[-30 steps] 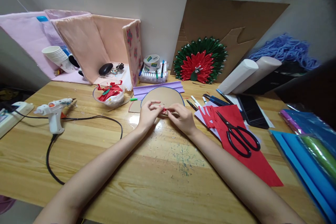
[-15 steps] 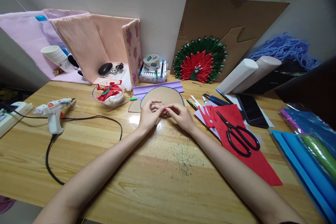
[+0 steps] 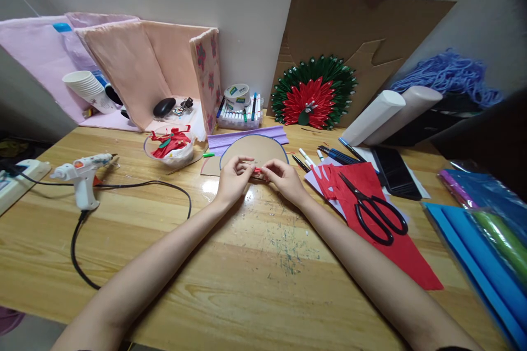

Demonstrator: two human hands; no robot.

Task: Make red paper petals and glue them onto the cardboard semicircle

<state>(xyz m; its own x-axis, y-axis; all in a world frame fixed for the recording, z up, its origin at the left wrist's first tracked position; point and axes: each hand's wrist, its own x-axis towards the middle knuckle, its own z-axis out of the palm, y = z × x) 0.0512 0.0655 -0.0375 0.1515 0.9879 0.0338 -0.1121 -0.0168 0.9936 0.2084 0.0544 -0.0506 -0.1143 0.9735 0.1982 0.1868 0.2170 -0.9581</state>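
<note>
Between my fingertips is a small strip of red crepe paper (image 3: pixel 257 170). My left hand (image 3: pixel 235 178) pinches its left end, and my right hand (image 3: pixel 283 176) pinches the right end. Both hands are closed, over the near edge of a round cardboard disc (image 3: pixel 254 148) outlined in blue. A larger red sheet (image 3: pixel 405 258) with cut strips at one end lies to the right, black-handled scissors (image 3: pixel 376 219) resting on it. At the back, a green and red fan-shaped ornament (image 3: pixel 310 93) leans against a brown cardboard sheet (image 3: pixel 349 27).
On the left lie a white glue gun (image 3: pixel 85 181) with its black cord and a bowl (image 3: pixel 171 148) of red scraps. Behind stand a peach fabric-covered box (image 3: pixel 119 66) and a tray of markers (image 3: pixel 241 115). A phone (image 3: pixel 395 173) and packaged blue sheets (image 3: pixel 465 252) lie right.
My fingertips have drawn slightly apart, so more of the red strip shows between them. The other things on the table stay where they were.
</note>
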